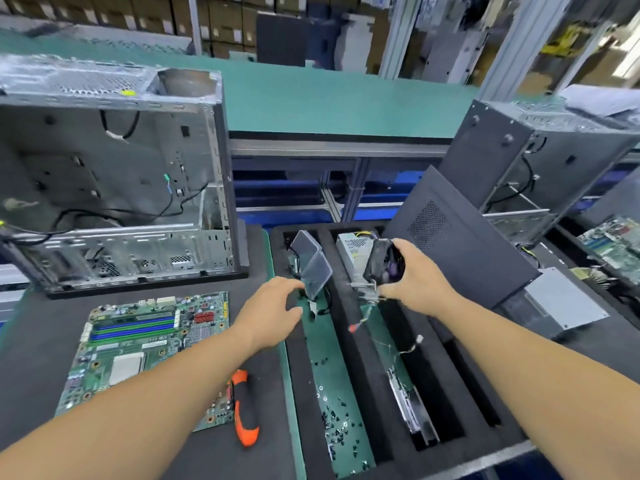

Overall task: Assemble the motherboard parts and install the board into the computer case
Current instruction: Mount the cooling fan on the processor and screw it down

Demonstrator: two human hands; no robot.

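Note:
A green motherboard (145, 344) lies flat on the dark mat at the lower left, partly under my left forearm. Behind it stands an open grey computer case (114, 174) with loose black cables inside. My right hand (415, 275) grips a black CPU cooler fan (382, 261) with metal fins below it, lifted above the foam tray. My left hand (273, 310) hovers with relaxed fingers just short of a clear plastic box (317, 275) standing in a tray slot.
A black foam tray (356, 358) with long slots holds several small screws (336, 427), a silver power supply (353, 251) and a metal bracket (408, 403). An orange-black screwdriver (244, 407) lies beside the motherboard. A dark side panel (460, 237) and a second case (540, 157) stand at right.

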